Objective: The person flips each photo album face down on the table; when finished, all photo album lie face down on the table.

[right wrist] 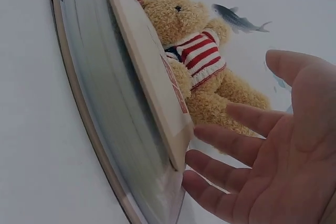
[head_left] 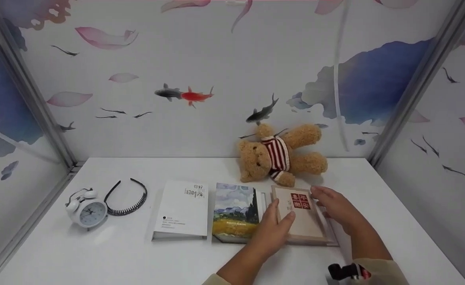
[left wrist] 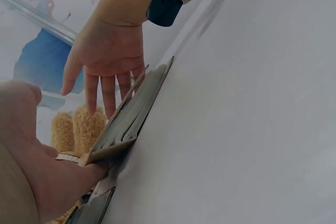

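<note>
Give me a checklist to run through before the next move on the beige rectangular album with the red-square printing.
1. Beige album face up on the glossy white table: ok.
2. Left hand at its left side: ok.
3. Right hand touching it: cannot tell; fingertips sit at its right edge.
4. Cover tight against the pages: not ok; a dark gap shows in the right wrist view.
5. Brown plush teddy bear off the cover: ok, lying behind.
6. Rectangular landscape-printed album clear of the beige one: cannot tell; left hand partly hides between.
</note>
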{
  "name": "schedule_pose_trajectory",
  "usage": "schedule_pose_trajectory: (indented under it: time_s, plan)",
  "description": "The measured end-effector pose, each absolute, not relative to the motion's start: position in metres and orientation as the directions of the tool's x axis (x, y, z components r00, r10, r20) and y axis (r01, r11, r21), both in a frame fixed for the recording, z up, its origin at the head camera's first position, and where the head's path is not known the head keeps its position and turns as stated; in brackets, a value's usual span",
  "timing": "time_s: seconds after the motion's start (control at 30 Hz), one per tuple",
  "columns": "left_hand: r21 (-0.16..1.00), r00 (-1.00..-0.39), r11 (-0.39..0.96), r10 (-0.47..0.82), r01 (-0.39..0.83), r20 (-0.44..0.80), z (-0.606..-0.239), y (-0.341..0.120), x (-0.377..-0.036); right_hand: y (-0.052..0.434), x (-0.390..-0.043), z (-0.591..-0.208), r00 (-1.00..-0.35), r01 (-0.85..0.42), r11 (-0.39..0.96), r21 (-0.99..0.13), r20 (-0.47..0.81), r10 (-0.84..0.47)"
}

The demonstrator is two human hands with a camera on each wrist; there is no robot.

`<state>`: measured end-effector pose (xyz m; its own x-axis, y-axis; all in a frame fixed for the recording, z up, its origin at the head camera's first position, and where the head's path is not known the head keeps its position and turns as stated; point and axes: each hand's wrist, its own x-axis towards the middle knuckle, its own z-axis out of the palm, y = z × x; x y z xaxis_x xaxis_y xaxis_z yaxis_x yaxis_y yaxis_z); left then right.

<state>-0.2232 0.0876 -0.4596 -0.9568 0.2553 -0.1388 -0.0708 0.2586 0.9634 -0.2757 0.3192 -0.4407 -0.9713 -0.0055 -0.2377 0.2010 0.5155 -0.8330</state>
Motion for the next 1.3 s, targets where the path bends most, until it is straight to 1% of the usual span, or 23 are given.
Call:
schedule_pose_trajectory:
  time_s: [0.17, 0.37, 0.5, 0.6, 0.67, 0.8, 1.03, 1.2, 1.3]
  plan:
    - [0.983, -0.962, 0.164, 0.246, -0.082, -0.121, -0.457, 0.085, -0.224, 0.313, -0.274, -0.441, -0.973, 0.18, 0.5, -0.847, -0.227, -0.036]
    - [0.999, -0.967, 0.048, 0.253, -0.019, -0.031, -0.443, 0.079, -0.226, 0.297, -0.273, -0.436, -0.974, 0.135, 0.435, -0.89, -0.201, -0.109]
    - [1.0, -0.966, 0.012, 0.26, 0.005, 0.002, -0.433, 0.076, -0.225, 0.28, -0.27, -0.428, -0.964, 0.096, 0.418, -0.903, -0.189, -0.188]
    - [1.0, -0.965, 0.003, 0.262, 0.007, 0.006, -0.427, 0.074, -0.223, 0.269, -0.265, -0.42, -0.957, 0.09, 0.433, -0.897, -0.199, -0.213]
    - [1.0, -0.962, -0.016, 0.272, 0.0, 0.004, -0.424, 0.073, -0.222, 0.263, -0.261, -0.415, -0.954, 0.094, 0.444, -0.891, -0.208, -0.216]
    - [0.997, -0.95, -0.081, 0.312, -0.013, 0.013, -0.42, 0.072, -0.221, 0.256, -0.253, -0.405, -0.951, 0.097, 0.414, -0.905, -0.207, -0.23]
    - [0.956, -0.933, -0.281, 0.358, -0.078, 0.029, -0.413, 0.069, -0.22, 0.248, -0.244, -0.391, -0.947, 0.086, 0.356, -0.93, -0.187, -0.26]
    - [0.944, -0.925, -0.307, 0.379, -0.124, 0.002, -0.41, 0.067, -0.222, 0.251, -0.243, -0.385, -0.953, 0.11, 0.331, -0.937, -0.194, -0.233]
    - [0.943, -0.917, -0.312, 0.399, -0.116, 0.019, -0.41, 0.066, -0.223, 0.255, -0.244, -0.383, -0.955, 0.133, 0.298, -0.945, -0.202, -0.215]
